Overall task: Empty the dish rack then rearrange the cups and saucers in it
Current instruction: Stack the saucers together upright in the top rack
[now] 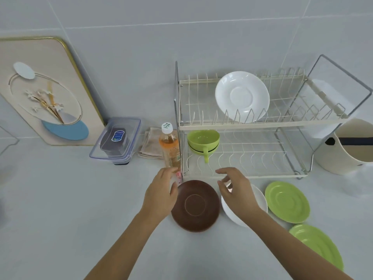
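Note:
A two-tier wire dish rack (242, 124) stands against the wall. One white saucer (242, 96) leans upright in its upper tier. Two stacked green cups (203, 141) sit at the left of the lower tier. On the counter in front lie a brown saucer (195, 206), a white saucer (260, 197) and two green saucers (287, 201) (316, 246). My left hand (161, 195) rests at the brown saucer's left rim, thumb touching it. My right hand (236, 188) hovers above the white saucer with loosely curled fingers, holding nothing.
A bottle of orange drink (169, 146) stands just left of the rack, close to my left hand. Behind it lie a folded cloth (151, 144), a clear plastic box (116, 140) and a framed picture (46, 89). A cream bin (349, 146) stands right of the rack.

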